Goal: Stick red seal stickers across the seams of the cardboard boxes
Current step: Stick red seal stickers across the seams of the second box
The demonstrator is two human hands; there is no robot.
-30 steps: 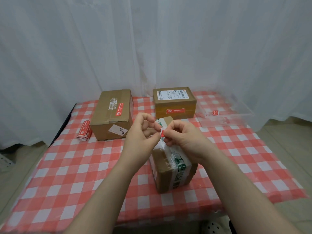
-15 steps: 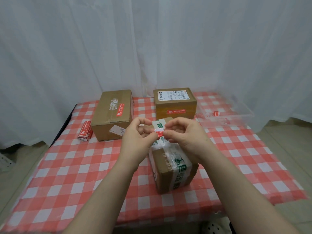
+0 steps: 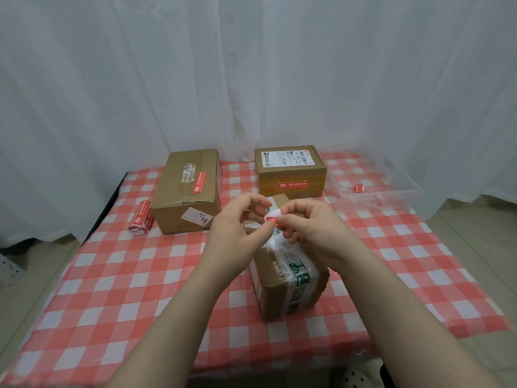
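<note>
One label point(image 3: 197, 218) reads 76; hands point(image 3: 237, 222) point(image 3: 314, 231) pinch sticker point(image 3: 272, 219)

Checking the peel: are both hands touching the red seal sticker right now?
Touching. Head view shows the left hand and right hand both pinching the red seal sticker at their fingertips.

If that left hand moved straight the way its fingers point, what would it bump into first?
Probably the right hand: the left hand points rightward at it, both pinching the small red sticker between them.
</note>
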